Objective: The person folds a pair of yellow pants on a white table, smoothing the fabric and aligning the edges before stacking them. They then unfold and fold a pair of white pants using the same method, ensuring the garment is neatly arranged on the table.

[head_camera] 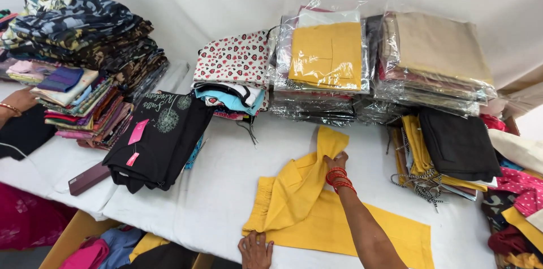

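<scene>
Left hand (255,248): flat, fingers spread, pinning the near waistband of the yellow trousers (317,212) on the white table (220,190).
Right hand (335,161): pinches a folded-up leg, far end.
Axis: garment runs away from the wearer; right hand nearer the fold.
Packages: clear-bagged yellow garment (326,54) behind; pink tags (137,131) on black shirt (161,139), left.

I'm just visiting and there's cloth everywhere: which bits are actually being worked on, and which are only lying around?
In hand:
yellow garment, spread on the white table
right hand lifting its folded end
left hand pressing its near edge

Lying about:
black top
bagged yellow piece
camouflage stack
heart-print pile
</scene>
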